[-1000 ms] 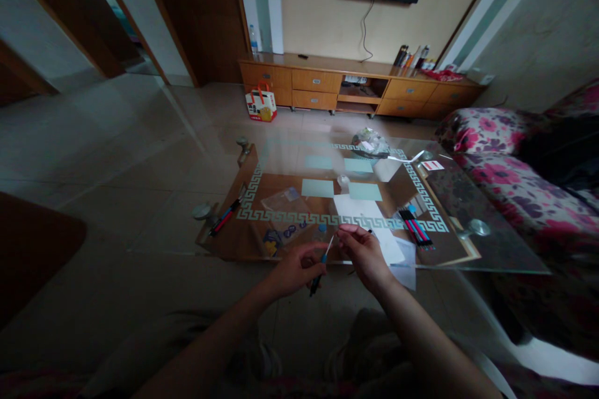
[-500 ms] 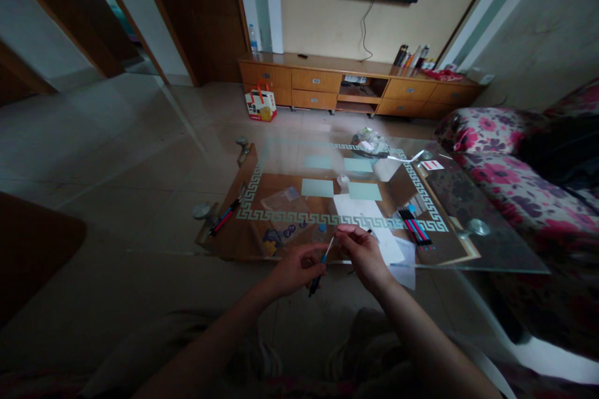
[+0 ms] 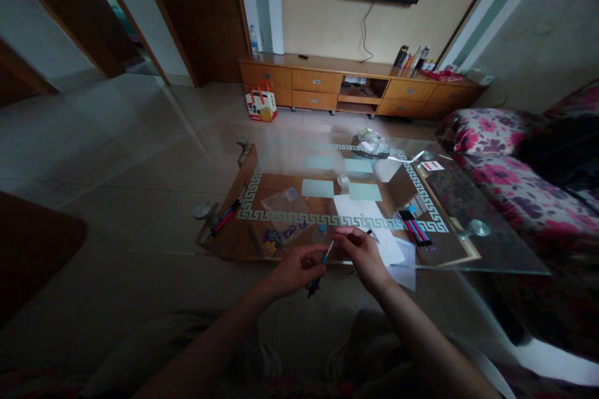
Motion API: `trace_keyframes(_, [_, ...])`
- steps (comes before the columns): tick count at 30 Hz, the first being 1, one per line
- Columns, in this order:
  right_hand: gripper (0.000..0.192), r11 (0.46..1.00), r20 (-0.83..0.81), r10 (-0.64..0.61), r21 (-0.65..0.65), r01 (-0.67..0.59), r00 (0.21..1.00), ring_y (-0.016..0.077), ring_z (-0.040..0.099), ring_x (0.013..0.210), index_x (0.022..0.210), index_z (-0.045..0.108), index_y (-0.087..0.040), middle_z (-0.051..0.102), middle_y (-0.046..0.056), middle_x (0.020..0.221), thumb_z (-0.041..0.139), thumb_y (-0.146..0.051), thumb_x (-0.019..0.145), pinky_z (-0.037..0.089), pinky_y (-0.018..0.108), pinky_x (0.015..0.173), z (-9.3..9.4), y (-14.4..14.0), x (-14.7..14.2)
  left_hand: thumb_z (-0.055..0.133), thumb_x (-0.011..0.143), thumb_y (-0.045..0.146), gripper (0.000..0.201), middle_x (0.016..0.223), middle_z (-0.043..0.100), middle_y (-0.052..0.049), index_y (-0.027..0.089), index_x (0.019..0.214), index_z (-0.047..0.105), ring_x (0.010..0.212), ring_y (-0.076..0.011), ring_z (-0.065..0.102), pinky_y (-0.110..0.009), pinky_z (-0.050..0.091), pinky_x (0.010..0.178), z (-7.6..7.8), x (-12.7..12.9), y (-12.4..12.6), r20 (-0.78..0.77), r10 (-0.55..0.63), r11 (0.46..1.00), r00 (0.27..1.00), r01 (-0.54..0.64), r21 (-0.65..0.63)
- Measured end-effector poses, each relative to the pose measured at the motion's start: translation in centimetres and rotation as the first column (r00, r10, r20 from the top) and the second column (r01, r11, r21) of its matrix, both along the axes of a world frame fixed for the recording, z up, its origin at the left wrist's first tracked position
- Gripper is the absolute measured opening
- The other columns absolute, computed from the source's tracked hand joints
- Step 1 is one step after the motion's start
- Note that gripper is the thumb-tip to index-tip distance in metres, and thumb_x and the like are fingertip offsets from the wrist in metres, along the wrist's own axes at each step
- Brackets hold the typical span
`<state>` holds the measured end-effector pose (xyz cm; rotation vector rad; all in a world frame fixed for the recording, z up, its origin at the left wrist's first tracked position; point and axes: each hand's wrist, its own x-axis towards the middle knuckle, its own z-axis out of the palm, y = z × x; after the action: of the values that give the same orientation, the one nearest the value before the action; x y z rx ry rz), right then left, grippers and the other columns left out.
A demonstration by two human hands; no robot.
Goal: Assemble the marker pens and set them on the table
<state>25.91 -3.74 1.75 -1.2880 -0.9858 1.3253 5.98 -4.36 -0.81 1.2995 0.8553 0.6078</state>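
Note:
My left hand (image 3: 299, 269) is closed around a slim pen barrel (image 3: 314, 285), dark at its lower end and blue higher up. A thin pale refill (image 3: 331, 249) sticks out of the barrel's upper end, slanting towards my right hand. The thumb and fingers of my right hand (image 3: 361, 254) pinch together at the refill's tip; whatever small thing they hold is hidden. A dark pen-like end (image 3: 370, 234) shows just beyond the right hand, and I cannot tell if it is held. Both hands are over the near edge of the glass table (image 3: 496, 243).
Several black, pink and blue pens (image 3: 415, 229) lie in a row at right. More pens (image 3: 226, 214) lie at left. White paper (image 3: 387, 247), a clear plastic packet (image 3: 286, 207) and a crumpled plastic bag (image 3: 370, 142) are around the table. A floral sofa (image 3: 524, 181) stands at right.
My hands have barely moved. The right fingertips sit very slightly lower, nearer the barrel, so a little less of the pale refill shows.

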Motion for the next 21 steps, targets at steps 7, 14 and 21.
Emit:
trace_keyframes(7, [0.039, 1.0, -0.002, 0.018, -0.022, -0.018, 1.0, 0.017, 0.062, 0.074, 0.098, 0.07, -0.02, 0.071, 0.004, 0.085, 0.082, -0.044, 0.069, 0.048, 0.029, 0.069, -0.02, 0.01, -0.11, 0.068, 0.084, 0.034, 0.046, 0.078, 0.066, -0.001, 0.018, 0.127, 0.059, 0.06, -0.0128, 0.062, -0.021, 0.045, 0.052, -0.29, -0.05, 0.1, 0.005, -0.002, 1.0, 1.0, 0.002, 0.021])
trace_keyframes(14, [0.041, 0.997, -0.041, 0.052, -0.054, -0.054, 0.998, 0.0166, 0.064, 0.073, 0.1, 0.069, -0.02, 0.072, 0.003, 0.082, 0.083, -0.041, 0.068, 0.049, 0.029, 0.068, 0.13, -0.24, -0.2, 0.068, 0.084, 0.034, 0.041, 0.079, 0.067, -0.002, 0.018, 0.121, 0.061, 0.063, -0.0132, 0.063, -0.022, 0.047, 0.057, -0.04, -0.01, 0.08, 0.013, 0.001, 0.999, 1.0, -0.001, 0.039])
trace_keyframes(21, [0.038, 0.992, -0.02, 0.097, -0.082, -0.098, 0.995, 0.0165, 0.065, 0.075, 0.099, 0.07, -0.021, 0.073, 0.003, 0.086, 0.081, -0.041, 0.069, 0.049, 0.028, 0.07, 0.03, -0.31, -0.18, 0.068, 0.084, 0.037, 0.043, 0.08, 0.068, -0.002, 0.018, 0.122, 0.06, 0.062, -0.0133, 0.063, -0.022, 0.046, 0.055, 0.25, 0.0, 0.14, 0.004, 0.019, 1.0, 1.0, -0.019, 0.015])
